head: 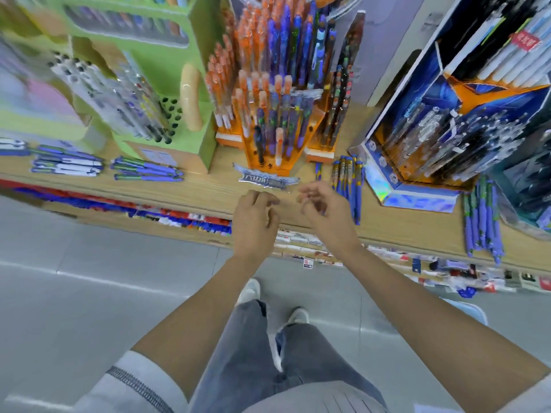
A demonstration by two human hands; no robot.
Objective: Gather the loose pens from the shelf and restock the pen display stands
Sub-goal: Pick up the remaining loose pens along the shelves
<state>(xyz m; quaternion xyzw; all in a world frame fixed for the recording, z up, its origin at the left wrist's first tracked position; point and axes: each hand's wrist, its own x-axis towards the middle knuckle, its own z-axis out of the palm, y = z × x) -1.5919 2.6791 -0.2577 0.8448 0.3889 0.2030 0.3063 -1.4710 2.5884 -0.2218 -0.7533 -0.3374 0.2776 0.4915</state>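
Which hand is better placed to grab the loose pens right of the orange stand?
Right. The right hand hovers next to those pens, fingers loosely curled, apparently empty. The left hand is farther off, beyond the right hand.

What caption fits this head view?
Left hand and right hand hover loosely curled over the shelf before the orange stand, loose blue pens alongside.

grey tiled floor (89, 263); red and blue packets (190, 217) line the lower tier (298, 242).
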